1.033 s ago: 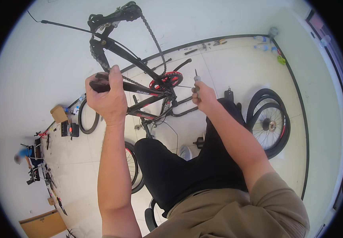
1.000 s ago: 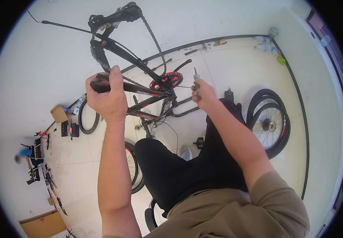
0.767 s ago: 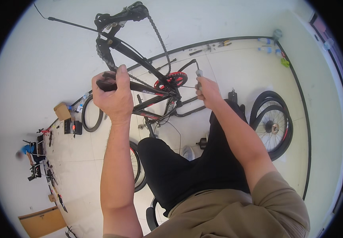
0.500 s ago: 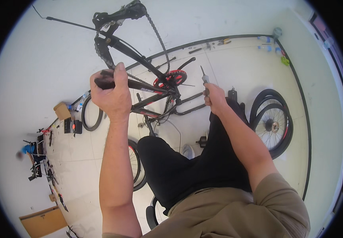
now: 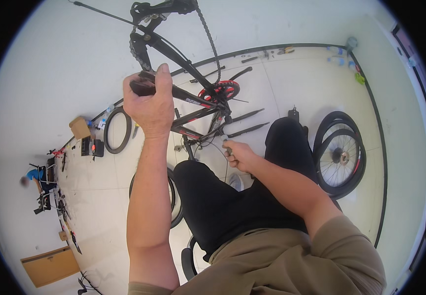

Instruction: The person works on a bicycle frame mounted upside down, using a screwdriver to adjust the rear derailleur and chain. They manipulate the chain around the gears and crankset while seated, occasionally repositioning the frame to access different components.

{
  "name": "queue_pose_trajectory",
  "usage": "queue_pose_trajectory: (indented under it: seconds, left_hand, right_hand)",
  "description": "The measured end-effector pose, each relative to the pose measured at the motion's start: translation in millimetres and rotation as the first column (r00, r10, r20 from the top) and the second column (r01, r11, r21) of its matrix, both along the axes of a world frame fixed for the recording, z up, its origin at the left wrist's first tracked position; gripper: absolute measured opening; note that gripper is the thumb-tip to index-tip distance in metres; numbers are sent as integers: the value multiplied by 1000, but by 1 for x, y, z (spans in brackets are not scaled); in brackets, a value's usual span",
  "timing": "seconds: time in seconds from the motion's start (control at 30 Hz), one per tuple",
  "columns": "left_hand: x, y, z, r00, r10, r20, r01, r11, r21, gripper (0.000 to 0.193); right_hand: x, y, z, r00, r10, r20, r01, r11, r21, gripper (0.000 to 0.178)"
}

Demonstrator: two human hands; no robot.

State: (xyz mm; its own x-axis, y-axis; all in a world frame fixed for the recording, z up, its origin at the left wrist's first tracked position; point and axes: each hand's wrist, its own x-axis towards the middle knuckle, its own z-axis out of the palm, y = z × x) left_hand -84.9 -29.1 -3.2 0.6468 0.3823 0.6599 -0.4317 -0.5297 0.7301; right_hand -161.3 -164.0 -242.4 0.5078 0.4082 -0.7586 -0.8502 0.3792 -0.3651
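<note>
At far left, across the floor [image 5: 102, 196], a seated person [image 5: 34, 175] in a blue top. Next, an open cardboard box [image 5: 80, 128], a black-and-orange toolbox [image 5: 95, 147] and a loose bicycle tyre [image 5: 107, 135].

Left of centre, with left hand [image 5: 150, 105] closed, thumb uppermost, gripping a black member of the bicycle frame [image 5: 193, 99]; exact part hidden under the fingers. Above it, the rear derailleur [image 5: 146, 12], with the chain [image 5: 214, 50] hanging toward a red-and-black chainring [image 5: 228, 90]. Frame held up before the knees, tilted, without wheels. Along its tubes, pale lettering and red accents, too small and slanted to read reliably.

At centre, with right hand [image 5: 241, 156] wrapped around a grey-handled tool [image 5: 226, 141], probably a screwdriver, just beside the cables [image 5: 214, 143] and below the fork [image 5: 245, 116]. Cannot tell contact at the tip from here.

Step in hand, by the look of it: steadying the frame with one hand while holding the tool ready near its front end. Seems to call for a firm left grip and careful aim past the loose cables.

Further right, a hammer [image 5: 250, 60], pliers [image 5: 286, 50], bottles [image 5: 335, 61] along the wall and spoked wheels [image 5: 344, 157] on the floor; no legible brand or label on any of these.
</note>
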Motion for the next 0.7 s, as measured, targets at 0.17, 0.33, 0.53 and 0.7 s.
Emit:
queue_pose_trajectory:
  seconds: [0.17,0.33,0.53,0.7]
  left_hand:
    - [1,-1,-1,1000,-1,21,1,1000,-8,37]
    - [1,-2,-3,1000,14,6,-14,1000,-23,37]
    - [0,-1,1,999,45,-5,-45,998,34,36]
    - [1,1,-1,1000,15,6,-15,1000,5,36]
  right_hand:
    - [-1,-7,15,976,136,169,-156,981,114,17]
    - [-4,-4,11,986,95,141,-101,994,37,15]
    - [-7,-8,11,994,26,105,-27,1000,5,16]
    - [-9,-12,13,995,-92,45,94,995,-39,16]
